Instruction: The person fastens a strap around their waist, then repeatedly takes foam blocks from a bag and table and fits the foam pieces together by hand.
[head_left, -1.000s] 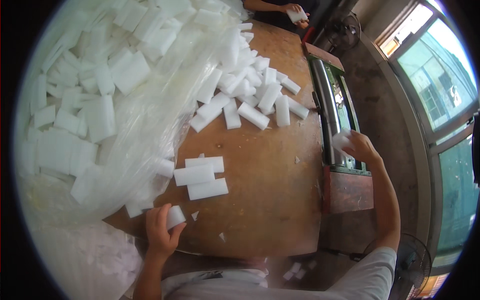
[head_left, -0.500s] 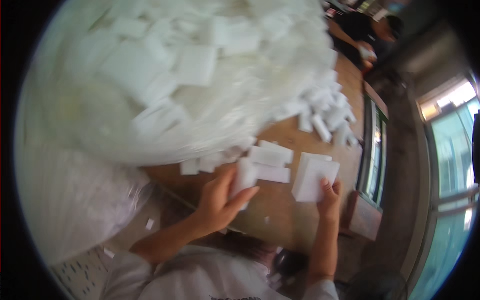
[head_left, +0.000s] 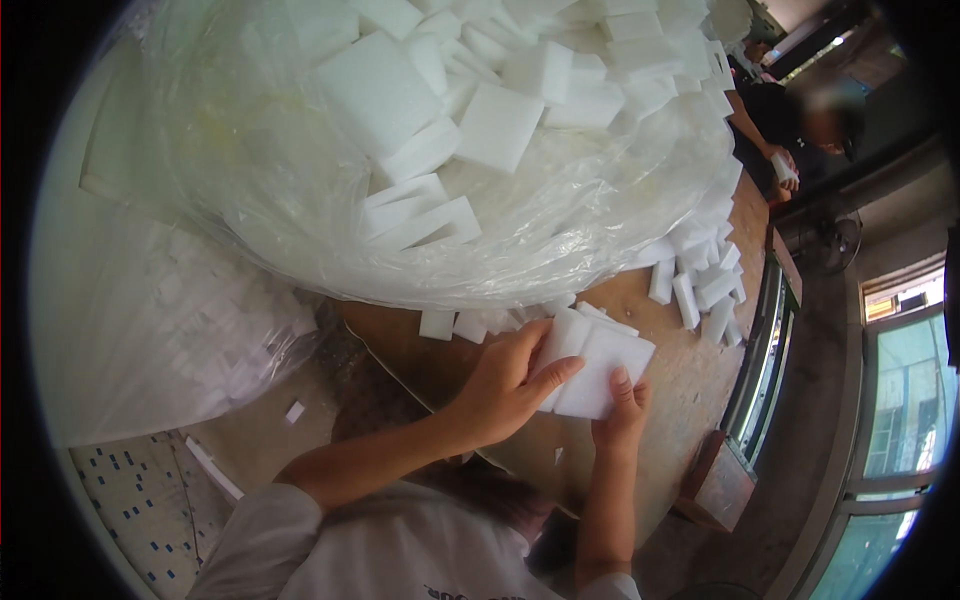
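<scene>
Just above the near side of a brown table, two white foam blocks meet side by side. My left hand [head_left: 505, 390] is closed round the narrower foam block [head_left: 563, 336], thumb across its near face. The broader, flat foam block [head_left: 602, 374] is pinched in my right hand [head_left: 622, 408], the thumb on its front and the fingers hidden behind. Both blocks touch or overlap along one edge; where exactly they join is covered by my left thumb. Behind them, more white foam pieces [head_left: 607, 318] lie on the table, partly hidden by the held blocks.
A huge clear plastic bag [head_left: 480, 260] heaped with foam blocks fills the far side. More loose blocks [head_left: 708, 285] pile at the table's [head_left: 690, 370] right. Another bag [head_left: 180, 340] stands at left. A co-worker [head_left: 775, 130] holds a white piece at the far right.
My two hands have come together: the right has moved left and the left has moved right, bringing the two foam blocks side by side. The view has shifted and become sharper.
</scene>
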